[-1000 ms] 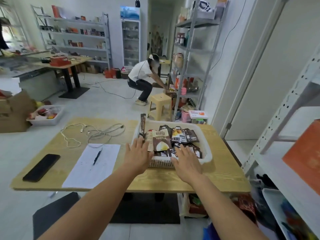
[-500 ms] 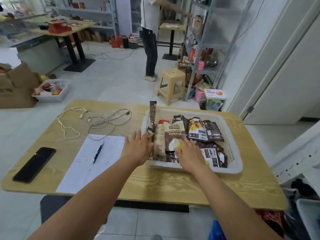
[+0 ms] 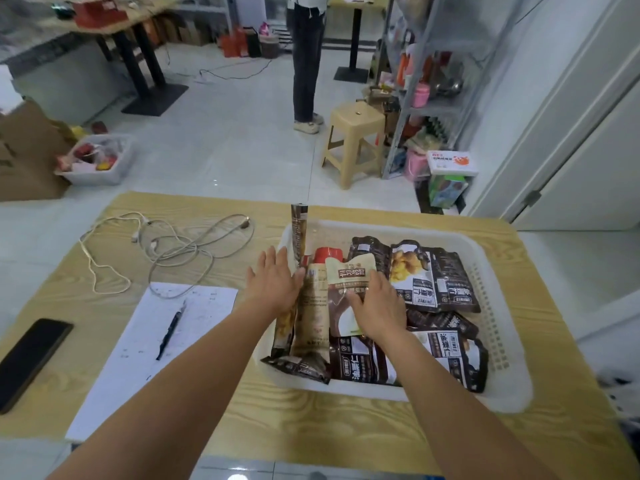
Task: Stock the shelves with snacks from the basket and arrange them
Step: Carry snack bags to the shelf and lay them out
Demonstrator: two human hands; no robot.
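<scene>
A white plastic basket (image 3: 491,296) sits on the wooden table (image 3: 346,431), filled with several brown and dark snack packets. My left hand (image 3: 275,284) lies at the basket's left side with straight fingers, its thumb against an upright tan packet (image 3: 313,317). My right hand (image 3: 379,308) lies flat on a brown packet with a beige top (image 3: 349,273) in the middle of the basket. Dark packets (image 3: 433,280) lie to the right. One narrow packet (image 3: 298,233) stands upright at the far left corner.
Left on the table lie a paper sheet (image 3: 152,348) with a pen (image 3: 169,332), a black phone (image 3: 29,360) and tangled white cables (image 3: 166,251). Beyond stand a yellow stool (image 3: 355,140), a grey metal shelf (image 3: 436,81) and a person (image 3: 306,60).
My view has tilted down and moved closer to the basket. Both hands have reached further into it, the right one onto the middle packet. The person behind has stood up.
</scene>
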